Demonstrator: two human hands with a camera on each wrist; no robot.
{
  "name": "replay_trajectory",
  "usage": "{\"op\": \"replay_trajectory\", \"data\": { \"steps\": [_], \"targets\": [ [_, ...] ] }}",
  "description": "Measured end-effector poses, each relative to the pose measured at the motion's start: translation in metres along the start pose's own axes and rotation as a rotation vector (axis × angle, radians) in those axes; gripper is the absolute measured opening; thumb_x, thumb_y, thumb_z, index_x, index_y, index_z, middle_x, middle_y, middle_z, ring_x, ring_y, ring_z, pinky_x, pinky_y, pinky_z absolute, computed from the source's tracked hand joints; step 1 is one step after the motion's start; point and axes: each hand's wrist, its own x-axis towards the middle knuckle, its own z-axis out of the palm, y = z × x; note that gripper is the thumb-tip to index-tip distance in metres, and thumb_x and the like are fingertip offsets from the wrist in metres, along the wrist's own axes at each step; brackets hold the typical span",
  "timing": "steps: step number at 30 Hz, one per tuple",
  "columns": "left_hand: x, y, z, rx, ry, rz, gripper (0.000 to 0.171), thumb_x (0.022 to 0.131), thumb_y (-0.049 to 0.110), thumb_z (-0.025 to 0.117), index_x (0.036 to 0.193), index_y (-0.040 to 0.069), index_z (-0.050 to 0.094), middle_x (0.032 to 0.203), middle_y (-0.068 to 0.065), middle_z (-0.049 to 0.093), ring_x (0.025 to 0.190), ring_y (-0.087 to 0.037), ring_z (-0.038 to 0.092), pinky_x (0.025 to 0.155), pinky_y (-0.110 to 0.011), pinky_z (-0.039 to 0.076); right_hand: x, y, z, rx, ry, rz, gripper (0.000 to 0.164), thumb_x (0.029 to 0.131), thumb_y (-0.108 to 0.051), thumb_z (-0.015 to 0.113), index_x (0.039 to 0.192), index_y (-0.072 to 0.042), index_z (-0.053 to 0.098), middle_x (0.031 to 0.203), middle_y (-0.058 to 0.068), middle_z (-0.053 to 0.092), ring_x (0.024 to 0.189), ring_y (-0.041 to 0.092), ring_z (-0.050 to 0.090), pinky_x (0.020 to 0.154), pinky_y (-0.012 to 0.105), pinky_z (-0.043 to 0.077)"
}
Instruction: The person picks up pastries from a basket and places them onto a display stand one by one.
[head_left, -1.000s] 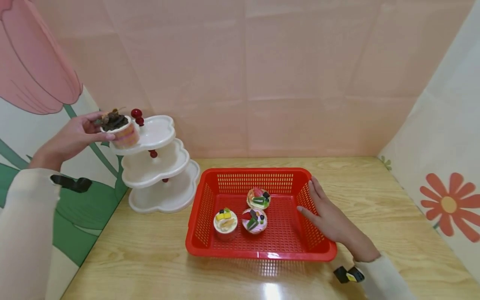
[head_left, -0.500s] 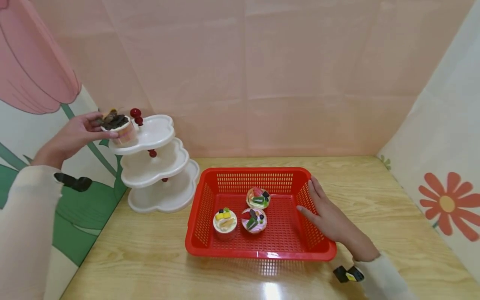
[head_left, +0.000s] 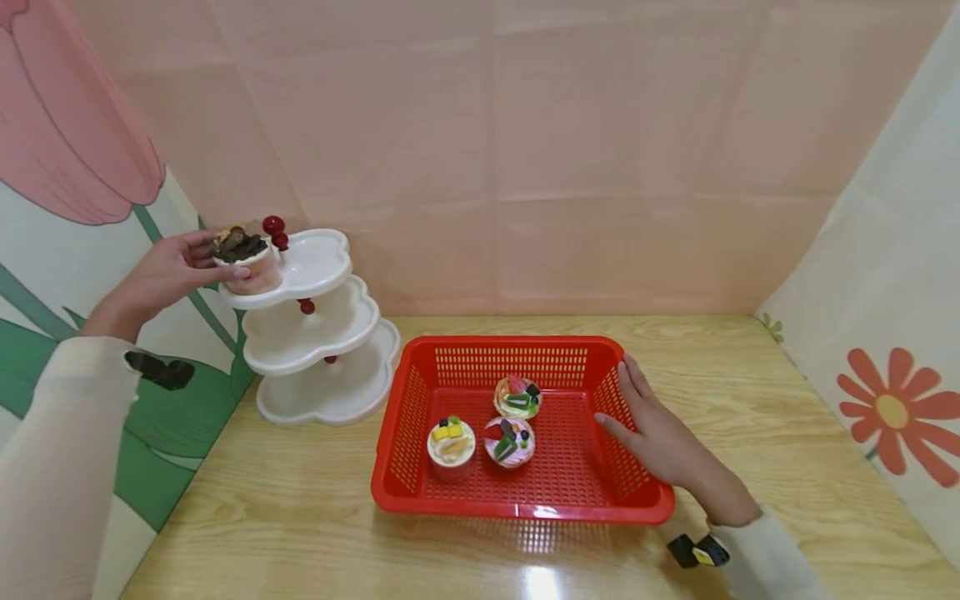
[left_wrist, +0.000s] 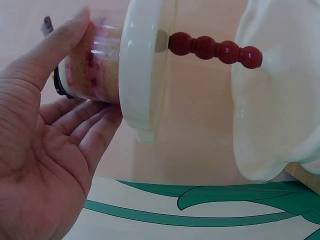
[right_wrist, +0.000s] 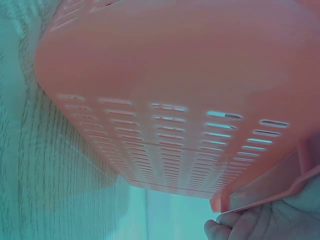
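Observation:
My left hand [head_left: 176,271] holds a chocolate-topped cupcake [head_left: 251,271] between thumb and fingers. It stands over the left part of the top tier of a white three-tier stand [head_left: 318,258]. In the left wrist view the clear cup [left_wrist: 95,60] shows pink-streaked cake, and its base meets the white tier [left_wrist: 140,65]. My right hand [head_left: 663,433] grips the right rim of a red plastic basket [head_left: 517,510], thumb over the inner side. The right wrist view shows fingertips [right_wrist: 217,230] by the rim, outside the basket's slotted wall [right_wrist: 175,75].
Three fruit-topped cupcakes sit in the basket: one with yellow pieces [head_left: 452,450], one pink [head_left: 510,443], one with red fruit [head_left: 517,398]. Red beads [head_left: 274,229] rise from the stand's top. The wooden table [head_left: 300,508] meets a pink backdrop [head_left: 600,167].
My left hand has moved slightly right with the chocolate cupcake, closer to the stand's red beads. My right hand and the basket have stayed in place.

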Motion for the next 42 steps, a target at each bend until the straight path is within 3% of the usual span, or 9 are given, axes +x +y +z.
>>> {"op": "replay_trajectory", "data": {
  "steps": [5, 8, 16, 21, 26, 30, 34, 37, 42],
  "targets": [
    [0.001, 0.0, -0.001, -0.005, -0.03, -0.025, 0.088, 0.097, 0.044, 0.067, 0.161, 0.005, 0.02, 0.152, -0.031, 0.04, 0.131, -0.039, 0.043, 0.11, -0.07, 0.029, 0.001, 0.001, 0.0, 0.008, 0.002, -0.008, 0.091, 0.103, -0.047, 0.055, 0.16, 0.0, 0.001, 0.168, 0.016, -0.012, 0.144, 0.058, 0.02, 0.093, 0.068, 0.045],
    [0.0, -0.001, -0.001, -0.008, -0.038, -0.029, 0.089, 0.098, 0.044, 0.065, 0.161, 0.004, 0.018, 0.152, -0.032, 0.039, 0.134, -0.045, 0.04, 0.111, -0.07, 0.027, 0.001, 0.001, 0.0, 0.007, 0.002, -0.01, 0.092, 0.103, -0.047, 0.055, 0.16, 0.0, 0.001, 0.168, 0.016, -0.012, 0.144, 0.058, 0.02, 0.092, 0.067, 0.046],
    [-0.006, -0.001, -0.001, -0.012, -0.053, -0.035, 0.091, 0.099, 0.045, 0.064, 0.163, 0.008, 0.011, 0.157, -0.033, 0.03, 0.141, -0.052, 0.032, 0.109, -0.074, 0.024, 0.002, 0.001, 0.0, 0.006, 0.004, -0.011, 0.092, 0.103, -0.046, 0.055, 0.16, 0.001, 0.002, 0.168, 0.016, -0.012, 0.144, 0.058, 0.021, 0.093, 0.066, 0.047],
    [-0.016, -0.001, -0.003, -0.039, 0.024, 0.002, 0.088, 0.1, 0.041, 0.064, 0.165, 0.023, 0.007, 0.161, -0.028, 0.027, 0.144, -0.049, 0.03, 0.109, -0.072, 0.027, 0.002, 0.0, 0.0, -0.005, 0.006, -0.018, 0.091, 0.103, -0.046, 0.054, 0.16, 0.001, 0.001, 0.168, 0.016, -0.012, 0.144, 0.058, 0.021, 0.096, 0.067, 0.045],
    [-0.029, -0.002, 0.003, -0.09, 0.111, 0.071, 0.087, 0.1, 0.033, 0.065, 0.161, 0.041, 0.004, 0.167, -0.011, 0.022, 0.15, -0.036, 0.026, 0.112, -0.066, 0.028, 0.003, -0.002, -0.002, -0.009, 0.009, -0.028, 0.09, 0.104, -0.044, 0.055, 0.16, 0.001, 0.0, 0.168, 0.016, -0.013, 0.144, 0.058, 0.022, 0.098, 0.068, 0.042],
    [-0.04, -0.002, 0.007, -0.141, 0.169, 0.116, 0.085, 0.101, 0.026, 0.065, 0.161, 0.043, 0.007, 0.169, 0.001, 0.019, 0.153, -0.025, 0.023, 0.116, -0.039, 0.034, 0.002, -0.003, -0.004, -0.013, 0.005, -0.023, 0.09, 0.104, -0.044, 0.055, 0.16, 0.001, 0.0, 0.168, 0.017, -0.012, 0.144, 0.057, 0.022, 0.098, 0.069, 0.042],
    [-0.05, 0.001, 0.012, -0.21, 0.235, 0.171, 0.084, 0.101, 0.015, 0.064, 0.161, 0.04, 0.013, 0.169, 0.008, 0.016, 0.154, -0.019, 0.02, 0.105, -0.012, 0.037, 0.0, -0.003, -0.004, -0.017, 0.008, -0.02, 0.091, 0.104, -0.045, 0.054, 0.16, 0.001, 0.001, 0.168, 0.017, -0.012, 0.145, 0.057, 0.02, 0.1, 0.07, 0.038],
    [-0.056, 0.007, 0.019, -0.366, 0.317, 0.249, 0.082, 0.097, 0.001, 0.065, 0.162, 0.031, 0.024, 0.168, 0.006, 0.02, 0.153, -0.018, 0.022, 0.105, -0.013, 0.037, 0.0, -0.002, -0.004, -0.013, 0.009, -0.021, 0.091, 0.104, -0.046, 0.054, 0.16, 0.001, 0.0, 0.168, 0.016, -0.013, 0.145, 0.057, 0.019, 0.1, 0.071, 0.038],
    [-0.064, 0.015, 0.042, -0.844, 0.517, 0.525, 0.066, 0.084, -0.024, 0.065, 0.144, 0.002, 0.054, 0.156, -0.012, 0.042, 0.143, -0.026, 0.037, 0.099, -0.021, 0.049, 0.001, -0.003, -0.005, -0.018, 0.01, -0.011, 0.091, 0.103, -0.047, 0.054, 0.16, 0.0, 0.0, 0.168, 0.016, -0.013, 0.145, 0.057, 0.02, 0.098, 0.07, 0.04]
  ]
}}
